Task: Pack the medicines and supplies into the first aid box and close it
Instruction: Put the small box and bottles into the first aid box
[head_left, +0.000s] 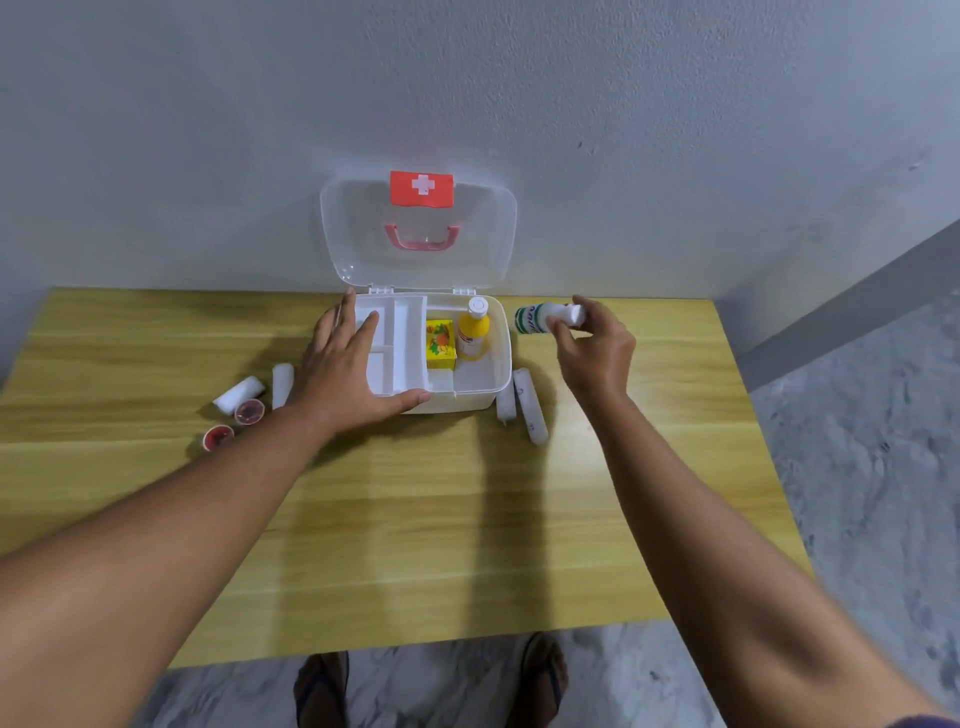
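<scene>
I see a white first aid box (470, 387) standing open at the far middle of a light wooden table (415, 519), close against a pale wall (623, 104). Its clear lid (358, 234) stands upright behind it, bearing a red label with a white cross (421, 188) and a pink handle (422, 238). Inside, a white divided tray (400, 338) fills the left part. In the open right part a yellow carton (440, 339) stands beside a yellow bottle with a white cap (474, 328).

My left hand (343, 371) lies spread flat over the tray and the box's left front rim, fingers wide, gripping nothing. My right hand (597, 351) is raised just right of the box, its fingertips pinched around the white neck of a small bottle with a green label (535, 318), held tipped on its side, base toward the box.

On the table left of the box lie two white gauze rolls (240, 395), the second (282, 384) nearer the box, and two small red-lidded jars (250, 412) and (218, 437) toward the near side of them. Against the box's right front corner lie two long white packets (506, 408) and (531, 405), side by side.

Below the table's near edge I see two feet in sandals (543, 680) on a grey marbled floor (857, 467).
</scene>
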